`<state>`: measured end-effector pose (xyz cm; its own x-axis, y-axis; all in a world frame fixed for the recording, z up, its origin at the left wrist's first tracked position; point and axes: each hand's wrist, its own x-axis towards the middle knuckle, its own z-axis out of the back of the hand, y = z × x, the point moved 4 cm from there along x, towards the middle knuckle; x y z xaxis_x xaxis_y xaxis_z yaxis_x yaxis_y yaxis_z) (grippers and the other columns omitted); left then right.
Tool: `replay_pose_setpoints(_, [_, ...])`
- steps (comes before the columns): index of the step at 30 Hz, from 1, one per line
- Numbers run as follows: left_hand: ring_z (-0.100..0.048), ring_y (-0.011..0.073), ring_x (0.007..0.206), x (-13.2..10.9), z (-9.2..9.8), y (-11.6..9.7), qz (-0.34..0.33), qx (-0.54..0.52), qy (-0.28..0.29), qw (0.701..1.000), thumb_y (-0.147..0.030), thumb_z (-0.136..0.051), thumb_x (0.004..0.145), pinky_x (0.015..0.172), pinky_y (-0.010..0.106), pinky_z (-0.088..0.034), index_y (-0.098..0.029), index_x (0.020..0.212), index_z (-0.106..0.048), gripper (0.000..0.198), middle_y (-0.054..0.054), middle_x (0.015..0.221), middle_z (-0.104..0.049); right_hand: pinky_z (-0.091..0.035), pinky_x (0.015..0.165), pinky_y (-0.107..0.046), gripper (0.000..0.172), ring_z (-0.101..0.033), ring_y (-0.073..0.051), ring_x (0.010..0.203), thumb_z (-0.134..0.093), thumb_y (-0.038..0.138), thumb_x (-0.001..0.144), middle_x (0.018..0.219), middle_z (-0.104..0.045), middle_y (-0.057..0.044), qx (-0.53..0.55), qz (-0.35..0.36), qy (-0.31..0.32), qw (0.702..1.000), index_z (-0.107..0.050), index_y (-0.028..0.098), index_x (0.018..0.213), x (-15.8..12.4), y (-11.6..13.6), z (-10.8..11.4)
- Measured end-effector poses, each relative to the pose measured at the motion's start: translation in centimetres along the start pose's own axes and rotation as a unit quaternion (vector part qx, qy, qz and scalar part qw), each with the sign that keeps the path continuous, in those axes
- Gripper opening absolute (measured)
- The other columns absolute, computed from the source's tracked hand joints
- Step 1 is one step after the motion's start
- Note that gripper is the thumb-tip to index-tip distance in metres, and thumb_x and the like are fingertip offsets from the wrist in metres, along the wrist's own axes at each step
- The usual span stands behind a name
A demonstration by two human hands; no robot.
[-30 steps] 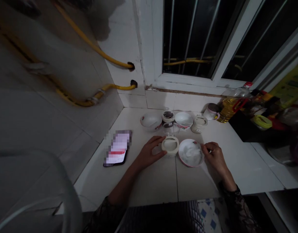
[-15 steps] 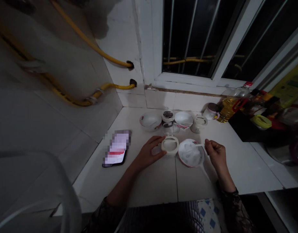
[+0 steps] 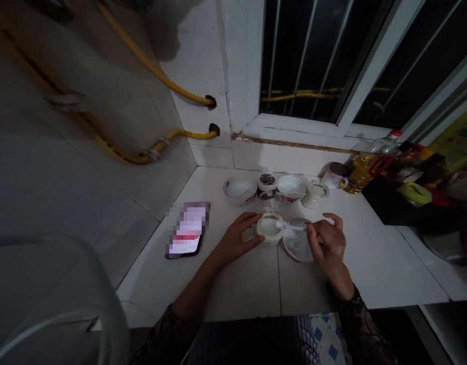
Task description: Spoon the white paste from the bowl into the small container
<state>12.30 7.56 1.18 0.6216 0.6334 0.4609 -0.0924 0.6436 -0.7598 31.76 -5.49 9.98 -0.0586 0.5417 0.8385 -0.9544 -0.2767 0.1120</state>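
Note:
My left hand (image 3: 238, 239) is closed around the left side of a small white-rimmed jar (image 3: 270, 239), thumb and fingers on its rim, with its clear lid tipped up behind it. My right hand (image 3: 329, 246) pinches a small white spoon (image 3: 296, 227) by its handle. The spoon's bowl end is over the jar's right rim and looks loaded with something white. Under the spoon sits a pink-rimmed bowl (image 3: 300, 253) with white contents, partly covered by my right hand.
Behind are two bowls (image 3: 240, 190), a jar with dark contents (image 3: 267, 181), a second pale jar (image 3: 316, 195) and a lidded mug (image 3: 334, 176). An oil bottle (image 3: 358, 170) and condiments stand right. A phone (image 3: 188, 228) lies left.
My right hand has moved left with the spoon, from above the pink-rimmed bowl to the jar's rim. My left hand keeps its hold on the jar. The whole view shifts slightly.

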Motion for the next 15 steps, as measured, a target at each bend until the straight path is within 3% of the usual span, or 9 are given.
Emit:
replay_pose_setpoints(7, [-0.060,0.0237,0.116,0.1,0.1,-0.2,-0.001,0.012,0.002,1.000,-0.042,-0.066,0.087,0.101,0.042,-0.051,-0.027,0.135,-0.057,0.051,0.010,0.128,-0.059,-0.043,0.085,-0.033,0.041,-0.038,-0.007,0.044,-0.047,0.034,0.099,0.049,-0.047,0.008,-0.004,-0.079,0.176,0.981,-0.045,0.021,0.060,-2.1,-5.6,2.1])
replay_pose_setpoints(15, [-0.060,0.0236,0.116,0.1,0.2,-0.3,-0.009,0.012,0.003,1.000,-0.039,-0.067,0.088,0.100,0.043,-0.052,-0.028,0.136,-0.056,0.051,0.010,0.127,-0.060,-0.045,0.083,-0.032,0.049,-0.032,-0.009,0.044,-0.046,0.043,0.097,0.046,-0.040,0.008,0.088,-0.135,0.241,0.957,-0.042,0.021,0.054,-3.8,-5.7,0.2])
